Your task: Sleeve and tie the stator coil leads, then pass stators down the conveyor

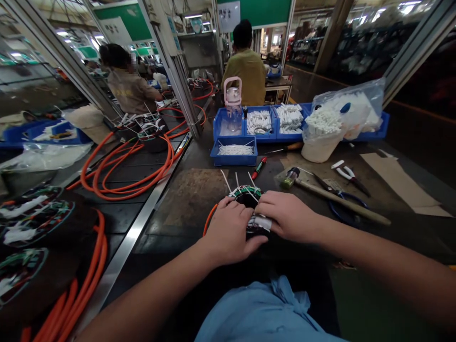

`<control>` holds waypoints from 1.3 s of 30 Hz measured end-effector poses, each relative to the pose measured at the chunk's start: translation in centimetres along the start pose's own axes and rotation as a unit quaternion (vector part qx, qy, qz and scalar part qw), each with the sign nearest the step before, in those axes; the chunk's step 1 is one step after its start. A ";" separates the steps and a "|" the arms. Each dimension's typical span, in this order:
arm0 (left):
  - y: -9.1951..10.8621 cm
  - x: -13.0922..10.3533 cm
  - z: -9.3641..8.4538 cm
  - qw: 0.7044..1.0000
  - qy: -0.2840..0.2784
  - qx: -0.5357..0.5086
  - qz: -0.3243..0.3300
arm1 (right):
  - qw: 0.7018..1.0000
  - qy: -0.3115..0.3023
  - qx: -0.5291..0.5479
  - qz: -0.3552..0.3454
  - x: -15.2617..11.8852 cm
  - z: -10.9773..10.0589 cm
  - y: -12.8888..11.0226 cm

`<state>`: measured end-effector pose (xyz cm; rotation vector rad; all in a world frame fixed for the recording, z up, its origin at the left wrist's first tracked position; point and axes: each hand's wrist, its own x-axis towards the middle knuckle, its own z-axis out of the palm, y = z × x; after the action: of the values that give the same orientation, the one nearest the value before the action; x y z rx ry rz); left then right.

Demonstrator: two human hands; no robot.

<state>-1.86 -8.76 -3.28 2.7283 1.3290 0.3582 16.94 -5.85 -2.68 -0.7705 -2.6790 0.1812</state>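
Observation:
A round dark part (246, 194) with green windings and several white ties standing up from its rim lies on the bench in front of me. My left hand (233, 229) rests over its left side, with the thumb stretched out to the right and the fingertips bent onto the rim. On its right side, my right hand (285, 214) has its fingers curled down at the rim, beside a white sleeve (262, 223). What its fingertips pinch is hidden. An orange cable (209, 219) runs out at the part's left.
Blue bins (233, 160) with white pieces stand behind, beside a white tub (317, 148). A hammer (342, 202), pliers (352, 178) and a red-green tool (259, 168) lie on the bench. Orange cables (142, 183) and wound parts fill the left. Two people sit beyond.

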 end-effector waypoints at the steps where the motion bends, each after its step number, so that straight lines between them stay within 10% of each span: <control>1: 0.1 0.1 0.3 1.000 0.014 0.011 -0.006 | 0.999 -0.001 -0.048 -0.004 0.0 0.3 -0.1; 8: -0.4 0.3 2.1 0.996 0.084 0.012 -0.003 | 0.988 0.103 -0.114 0.029 0.6 2.7 0.2; 17: -0.3 0.5 1.6 0.998 0.061 -0.017 0.008 | 0.991 -0.007 -0.078 0.108 2.9 2.3 0.6; 23: 0.0 0.4 0.5 0.997 0.030 -0.063 -0.016 | 0.988 0.036 -0.069 0.132 2.4 2.6 0.3; 28: 0.0 0.4 0.2 0.994 0.024 -0.106 -0.029 | 0.979 0.064 -0.019 0.194 -2.8 1.0 4.1; 31: 0.1 0.4 0.2 0.986 0.041 -0.149 -0.064 | 0.905 -0.026 -0.189 0.381 -8.7 -0.3 8.1; 34: 0.1 0.6 0.2 0.978 0.049 -0.180 -0.097 | 0.868 -0.078 -0.242 0.427 -12.9 -0.7 10.2; 39: -0.1 0.7 0.1 0.968 0.051 -0.205 -0.134 | 0.878 -0.112 -0.236 0.401 -12.1 0.7 8.1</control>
<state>-1.48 -8.17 -3.24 2.1900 1.4360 0.6713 30.25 -5.51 -8.57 -2.1049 -2.4394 -0.2166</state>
